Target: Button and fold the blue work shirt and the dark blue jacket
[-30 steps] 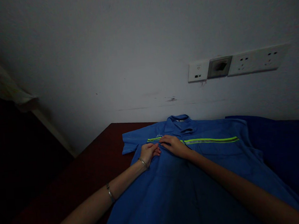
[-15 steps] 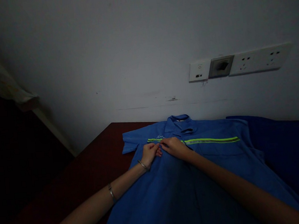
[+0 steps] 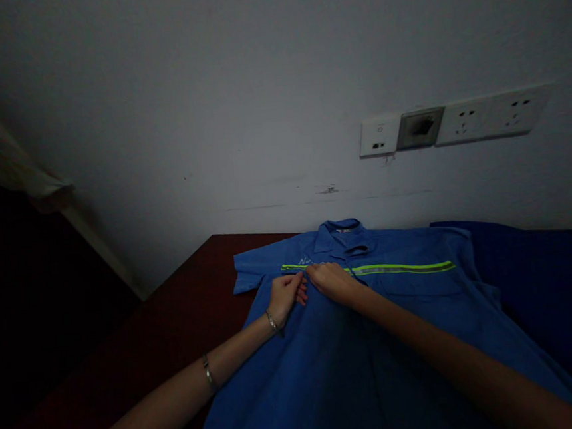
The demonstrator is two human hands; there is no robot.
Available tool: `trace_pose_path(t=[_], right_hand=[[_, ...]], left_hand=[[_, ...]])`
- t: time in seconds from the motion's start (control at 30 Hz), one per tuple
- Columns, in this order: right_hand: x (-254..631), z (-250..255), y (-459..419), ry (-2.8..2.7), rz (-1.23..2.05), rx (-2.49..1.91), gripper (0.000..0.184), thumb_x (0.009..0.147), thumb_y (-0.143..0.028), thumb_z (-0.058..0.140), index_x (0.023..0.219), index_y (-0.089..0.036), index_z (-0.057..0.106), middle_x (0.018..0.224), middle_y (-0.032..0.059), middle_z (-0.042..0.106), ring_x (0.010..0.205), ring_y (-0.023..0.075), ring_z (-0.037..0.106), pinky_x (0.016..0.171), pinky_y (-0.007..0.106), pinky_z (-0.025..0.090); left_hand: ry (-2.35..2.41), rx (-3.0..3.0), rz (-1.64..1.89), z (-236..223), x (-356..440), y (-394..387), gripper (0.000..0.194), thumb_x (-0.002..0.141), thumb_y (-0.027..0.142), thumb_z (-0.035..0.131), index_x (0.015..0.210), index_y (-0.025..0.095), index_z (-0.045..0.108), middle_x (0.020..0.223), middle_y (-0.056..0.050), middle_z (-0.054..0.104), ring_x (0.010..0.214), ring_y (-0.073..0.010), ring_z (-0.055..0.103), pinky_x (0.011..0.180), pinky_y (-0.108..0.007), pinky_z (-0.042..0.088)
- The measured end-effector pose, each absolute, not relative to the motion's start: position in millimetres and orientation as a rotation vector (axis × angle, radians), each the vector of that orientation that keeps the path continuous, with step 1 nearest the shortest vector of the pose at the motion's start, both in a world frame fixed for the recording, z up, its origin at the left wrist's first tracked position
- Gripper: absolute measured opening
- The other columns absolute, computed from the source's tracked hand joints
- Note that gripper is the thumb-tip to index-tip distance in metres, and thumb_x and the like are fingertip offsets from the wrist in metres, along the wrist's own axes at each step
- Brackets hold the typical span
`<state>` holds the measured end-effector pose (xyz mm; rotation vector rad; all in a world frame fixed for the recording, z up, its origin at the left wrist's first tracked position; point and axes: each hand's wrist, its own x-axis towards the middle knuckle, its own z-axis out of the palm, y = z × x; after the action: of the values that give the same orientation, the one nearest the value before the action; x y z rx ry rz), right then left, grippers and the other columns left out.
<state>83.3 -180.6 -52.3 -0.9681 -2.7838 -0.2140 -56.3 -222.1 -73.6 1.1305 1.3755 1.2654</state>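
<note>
A blue short-sleeved work shirt (image 3: 280, 375) lies spread front side up, its collar toward the wall. Across its chest runs a yellow-green and grey reflective stripe (image 3: 405, 269). My left hand (image 3: 286, 294), with a bracelet at the wrist, pinches the shirt's cloth just below the stripe, on the left chest. Right beside it, my right hand (image 3: 332, 282) is closed with its fingertips on the same spot of the shirt, covering part of the stripe and the white lettering. Any small piece between the fingertips is too hidden to make out.
The shirt rests on a dark red table (image 3: 183, 303) against a white wall (image 3: 182, 117). A darker blue cloth (image 3: 546, 272) lies at the right. Wall sockets (image 3: 463, 122) sit above at the right, and a pale cloth or bag (image 3: 22, 171) hangs at the far left.
Both hands stay at the same spot on the shirt. The right hand's fingers have curled in slightly, and the left wrist has turned a little. The view has shifted slightly.
</note>
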Motion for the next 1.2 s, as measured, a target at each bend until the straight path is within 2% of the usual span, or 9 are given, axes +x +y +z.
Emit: trace_pose_path(t=[0.07, 0.13, 0.2, 0.27, 0.37, 0.53, 0.77, 1.03, 1.2], right_hand=[[85, -54, -178, -2.797, -0.229, -0.944, 0.021, 0.087, -0.017, 0.036, 0.094, -0.013, 0.056, 0.089, 0.0138, 0.064, 0.078, 0.0205, 0.062, 0.064, 0.025, 0.042], [87, -55, -176, -2.811, -0.252, -0.904, 0.023, 0.088, -0.018, 0.034, 0.093, -0.013, 0.056, 0.088, 0.0132, 0.065, 0.077, 0.0201, 0.061, 0.063, 0.025, 0.042], [89, -55, -174, -2.817, -0.28, -0.848, 0.024, 0.088, -0.019, 0.034, 0.094, -0.013, 0.056, 0.088, 0.0126, 0.064, 0.077, 0.0197, 0.061, 0.063, 0.025, 0.042], [91, -53, -173, -2.814, -0.299, -0.782, 0.024, 0.088, -0.02, 0.034, 0.095, -0.013, 0.057, 0.091, 0.0119, 0.063, 0.078, 0.019, 0.06, 0.064, 0.025, 0.042], [95, -50, -170, -2.784, -0.304, -0.68, 0.025, 0.088, -0.02, 0.035, 0.097, -0.014, 0.057, 0.095, 0.01, 0.061, 0.084, 0.0178, 0.057, 0.065, 0.024, 0.043], [99, -53, -165, -2.694, -0.29, -0.551, 0.022, 0.086, -0.019, 0.039, 0.097, -0.015, 0.057, 0.101, 0.0075, 0.055, 0.089, 0.0157, 0.051, 0.067, 0.023, 0.044], [99, -59, -160, -2.645, -0.247, -0.482, 0.017, 0.084, -0.017, 0.044, 0.094, -0.015, 0.057, 0.099, 0.0075, 0.052, 0.086, 0.0158, 0.05, 0.07, 0.026, 0.044], [97, -60, -162, -2.658, -0.37, -0.484, 0.019, 0.083, -0.016, 0.046, 0.098, -0.013, 0.057, 0.096, 0.0095, 0.053, 0.088, 0.0192, 0.048, 0.076, 0.031, 0.04], [98, -61, -160, -2.654, -0.424, -0.467, 0.02, 0.083, -0.016, 0.045, 0.098, -0.013, 0.058, 0.097, 0.0104, 0.053, 0.09, 0.0206, 0.046, 0.079, 0.034, 0.036]], left_hand=[[1.438, 1.209, 1.219, -62, -64, -220, 0.04, 0.073, 0.049, 0.052, 0.058, 0.012, 0.054, 0.044, 0.003, 0.049, 0.035, -0.0073, 0.044, 0.036, -0.019, 0.035], [1.523, 1.409, 1.181, -48, -73, -214, 0.036, 0.072, 0.046, 0.055, 0.059, 0.012, 0.056, 0.044, 0.002, 0.049, 0.036, -0.0076, 0.044, 0.037, -0.019, 0.034], [1.533, 1.737, 1.147, -38, -81, -207, 0.025, 0.07, 0.037, 0.061, 0.067, 0.012, 0.062, 0.058, -0.001, 0.059, 0.051, -0.0106, 0.053, 0.048, -0.02, 0.041], [1.425, 2.067, 1.044, -33, -86, -202, 0.016, 0.073, 0.028, 0.059, 0.077, 0.014, 0.066, 0.078, -0.004, 0.065, 0.074, -0.0142, 0.059, 0.066, -0.022, 0.044], [1.267, 2.319, 0.833, -39, -89, -196, 0.02, 0.081, 0.023, 0.048, 0.084, 0.016, 0.067, 0.089, -0.005, 0.066, 0.087, -0.0152, 0.058, 0.08, -0.024, 0.041], [1.245, 2.318, 0.665, -54, -90, -189, 0.021, 0.083, 0.021, 0.046, 0.086, 0.014, 0.066, 0.087, -0.004, 0.067, 0.081, -0.0138, 0.059, 0.077, -0.022, 0.042], [1.245, 2.296, 0.566, -59, -96, -177, 0.019, 0.074, 0.02, 0.059, 0.09, 0.012, 0.066, 0.09, -0.004, 0.066, 0.083, -0.0138, 0.057, 0.078, -0.02, 0.04], [1.173, 2.24, 0.474, -62, -97, -161, 0.016, 0.069, 0.022, 0.063, 0.08, 0.01, 0.067, 0.072, 0.001, 0.06, 0.064, -0.0092, 0.048, 0.06, -0.017, 0.036], [1.13, 2.057, 0.395, -61, -100, -150, 0.026, 0.065, 0.031, 0.065, 0.077, 0.009, 0.066, 0.055, 0.005, 0.05, 0.053, -0.0069, 0.04, 0.052, -0.018, 0.03]])
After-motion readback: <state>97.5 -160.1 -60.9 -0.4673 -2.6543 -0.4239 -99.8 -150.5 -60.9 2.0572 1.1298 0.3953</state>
